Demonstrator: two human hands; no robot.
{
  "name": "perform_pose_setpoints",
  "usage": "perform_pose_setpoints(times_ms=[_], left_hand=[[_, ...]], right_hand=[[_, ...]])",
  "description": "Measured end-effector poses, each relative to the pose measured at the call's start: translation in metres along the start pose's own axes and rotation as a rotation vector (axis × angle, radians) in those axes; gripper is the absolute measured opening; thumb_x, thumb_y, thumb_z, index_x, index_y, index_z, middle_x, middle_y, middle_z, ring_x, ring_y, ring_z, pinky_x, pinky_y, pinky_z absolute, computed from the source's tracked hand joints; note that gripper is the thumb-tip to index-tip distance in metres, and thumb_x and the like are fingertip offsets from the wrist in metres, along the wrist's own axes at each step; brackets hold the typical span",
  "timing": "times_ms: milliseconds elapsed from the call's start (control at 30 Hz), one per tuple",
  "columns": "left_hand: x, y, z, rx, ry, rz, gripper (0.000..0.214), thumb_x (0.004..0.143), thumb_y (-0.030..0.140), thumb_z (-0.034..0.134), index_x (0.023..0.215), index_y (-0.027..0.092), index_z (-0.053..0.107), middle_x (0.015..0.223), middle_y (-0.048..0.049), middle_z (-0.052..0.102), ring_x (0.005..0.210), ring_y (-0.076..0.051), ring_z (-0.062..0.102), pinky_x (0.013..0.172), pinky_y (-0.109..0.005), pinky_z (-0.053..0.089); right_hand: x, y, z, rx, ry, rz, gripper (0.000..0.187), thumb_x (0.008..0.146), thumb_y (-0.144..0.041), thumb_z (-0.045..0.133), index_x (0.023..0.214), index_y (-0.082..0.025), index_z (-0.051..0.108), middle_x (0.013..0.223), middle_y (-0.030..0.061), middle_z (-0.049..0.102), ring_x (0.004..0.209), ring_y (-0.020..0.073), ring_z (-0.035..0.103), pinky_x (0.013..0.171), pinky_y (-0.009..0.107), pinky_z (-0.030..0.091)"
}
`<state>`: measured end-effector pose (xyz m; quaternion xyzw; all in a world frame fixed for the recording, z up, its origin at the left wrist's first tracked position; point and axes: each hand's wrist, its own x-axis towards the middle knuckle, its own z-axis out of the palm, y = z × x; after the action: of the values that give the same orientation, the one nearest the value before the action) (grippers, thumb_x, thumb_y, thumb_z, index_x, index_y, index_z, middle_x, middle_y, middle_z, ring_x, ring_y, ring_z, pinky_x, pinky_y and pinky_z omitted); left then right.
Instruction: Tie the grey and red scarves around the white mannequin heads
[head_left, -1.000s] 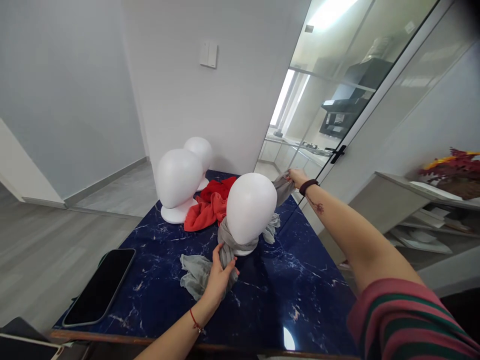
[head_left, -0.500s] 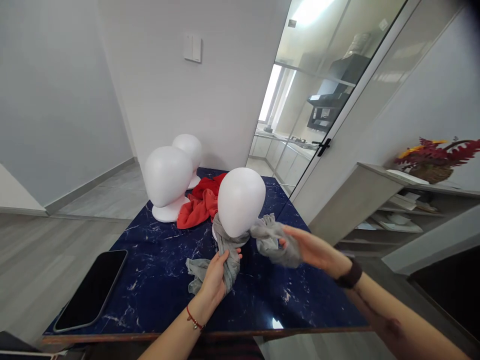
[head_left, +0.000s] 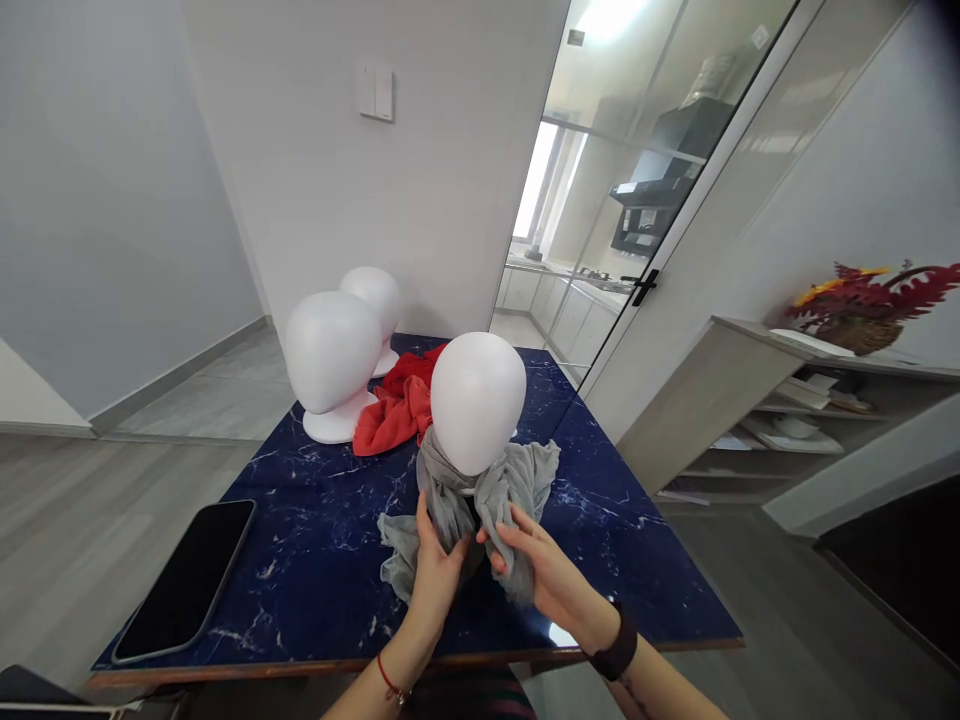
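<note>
A white mannequin head (head_left: 478, 400) stands upright at the middle of the table. Round its neck lies a thin grey scarf (head_left: 531, 468), whose two ends hang down in front. My left hand (head_left: 436, 570) grips the left part of the scarf just below the head, and a loose grey end spreads on the table beside it. My right hand (head_left: 540, 570) is closed on the right end, its fingers folded into the cloth. The two hands are close together, and the fabric hides some fingertips.
Two more white mannequin heads, a nearer one (head_left: 330, 350) and a farther one (head_left: 375, 295), stand at the back left. Red cloth (head_left: 397, 412) lies beside them. A black phone (head_left: 187, 580) rests at the left of the dark blue marbled table (head_left: 315, 540). A glass door (head_left: 600, 200) stands behind.
My right hand has come leftward and down with its scarf end, which was held out to the right. The scarf now drapes down in front of the head. My left hand keeps its hold.
</note>
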<state>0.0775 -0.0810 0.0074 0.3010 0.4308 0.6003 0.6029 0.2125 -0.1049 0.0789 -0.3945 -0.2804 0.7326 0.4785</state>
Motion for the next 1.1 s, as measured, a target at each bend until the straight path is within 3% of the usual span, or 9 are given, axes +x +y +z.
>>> perform_pose_setpoints(times_ms=[100, 167, 267, 400, 633, 800, 900, 1000, 1100], left_hand=[[-0.006, 0.003, 0.002, 0.107, -0.190, 0.122, 0.076, 0.065, 0.015, 0.074, 0.133, 0.026, 0.041, 0.145, -0.0040, 0.038, 0.135, -0.020, 0.031, 0.110, -0.026, 0.023], [-0.007, 0.007, 0.005, 0.129, -0.259, 0.117, 0.065, 0.070, 0.018, 0.068, 0.131, 0.025, 0.046, 0.139, -0.0045, 0.046, 0.130, -0.020, 0.039, 0.108, -0.025, 0.028], [-0.004, 0.011, 0.007, 0.195, -0.345, -0.005, 0.060, 0.075, 0.020, 0.056, 0.134, 0.026, 0.045, 0.096, -0.0032, 0.068, 0.091, -0.017, 0.063, 0.087, -0.025, 0.047], [0.005, 0.013, 0.006, 0.377, -0.448, -0.026, 0.055, 0.073, 0.016, 0.051, 0.127, 0.026, 0.055, 0.048, 0.0070, 0.049, 0.043, -0.011, 0.047, 0.057, -0.019, 0.048], [0.025, 0.012, 0.014, 0.584, -0.519, 0.186, 0.027, 0.069, 0.013, 0.053, 0.089, 0.020, 0.071, 0.074, -0.0029, 0.068, 0.071, -0.017, 0.057, 0.072, -0.025, 0.046], [0.035, -0.003, 0.012, 0.513, -0.536, 0.232, 0.025, 0.077, 0.019, 0.047, 0.089, 0.014, 0.068, 0.088, -0.0064, 0.069, 0.083, -0.020, 0.059, 0.084, -0.031, 0.044], [0.038, -0.010, 0.011, 0.409, -0.443, 0.149, 0.025, 0.078, 0.024, 0.049, 0.089, 0.013, 0.068, 0.094, -0.0083, 0.070, 0.091, -0.022, 0.059, 0.091, -0.035, 0.042], [0.040, -0.010, 0.011, 0.358, -0.366, 0.092, 0.026, 0.079, 0.029, 0.049, 0.089, 0.014, 0.068, 0.098, -0.0094, 0.070, 0.095, -0.024, 0.059, 0.093, -0.036, 0.042], [0.040, -0.004, 0.011, 0.282, -0.286, -0.024, 0.024, 0.080, 0.028, 0.049, 0.086, 0.015, 0.067, 0.095, -0.0089, 0.070, 0.097, -0.023, 0.060, 0.094, -0.036, 0.042]], right_hand=[[-0.006, 0.005, 0.012, -0.054, -0.046, -0.037, 0.031, 0.070, -0.031, 0.073, 0.095, -0.024, 0.056, 0.083, -0.0011, 0.062, 0.057, 0.0089, 0.057, 0.057, 0.022, 0.047], [-0.006, 0.008, 0.015, -0.105, -0.084, -0.039, 0.038, 0.071, -0.033, 0.072, 0.103, -0.027, 0.053, 0.085, -0.0013, 0.063, 0.058, 0.0109, 0.060, 0.058, 0.025, 0.049], [-0.001, 0.011, 0.014, -0.180, -0.078, -0.008, 0.043, 0.072, -0.036, 0.070, 0.108, -0.027, 0.049, 0.079, -0.0018, 0.063, 0.056, 0.0129, 0.062, 0.055, 0.026, 0.050], [0.005, 0.012, 0.007, -0.256, -0.052, 0.032, 0.038, 0.073, -0.041, 0.067, 0.101, -0.022, 0.049, 0.071, -0.0012, 0.063, 0.052, 0.0127, 0.061, 0.050, 0.023, 0.048], [-0.014, -0.008, 0.001, -0.342, -0.162, 0.024, 0.049, 0.077, -0.040, 0.066, 0.116, -0.021, 0.045, 0.088, 0.0045, 0.065, 0.066, 0.0135, 0.064, 0.064, 0.026, 0.048], [-0.062, -0.056, -0.025, -0.397, -0.267, -0.015, 0.077, 0.069, -0.043, 0.074, 0.133, -0.023, 0.035, 0.095, 0.0094, 0.067, 0.066, 0.0131, 0.062, 0.063, 0.025, 0.045], [-0.100, -0.084, -0.058, -0.405, -0.209, -0.082, 0.083, 0.059, -0.047, 0.080, 0.130, -0.030, 0.040, 0.082, 0.0049, 0.067, 0.048, 0.0086, 0.052, 0.043, 0.019, 0.031], [-0.129, -0.115, -0.086, -0.468, -0.119, -0.210, 0.066, 0.057, -0.044, 0.081, 0.116, -0.036, 0.052, 0.065, 0.0009, 0.063, 0.042, 0.0070, 0.047, 0.038, 0.018, 0.022], [-0.137, -0.155, -0.086, -0.597, 0.024, -0.337, 0.053, 0.045, -0.044, 0.085, 0.092, -0.030, 0.064, 0.049, -0.0007, 0.055, 0.040, 0.0080, 0.048, 0.039, 0.020, 0.023]])
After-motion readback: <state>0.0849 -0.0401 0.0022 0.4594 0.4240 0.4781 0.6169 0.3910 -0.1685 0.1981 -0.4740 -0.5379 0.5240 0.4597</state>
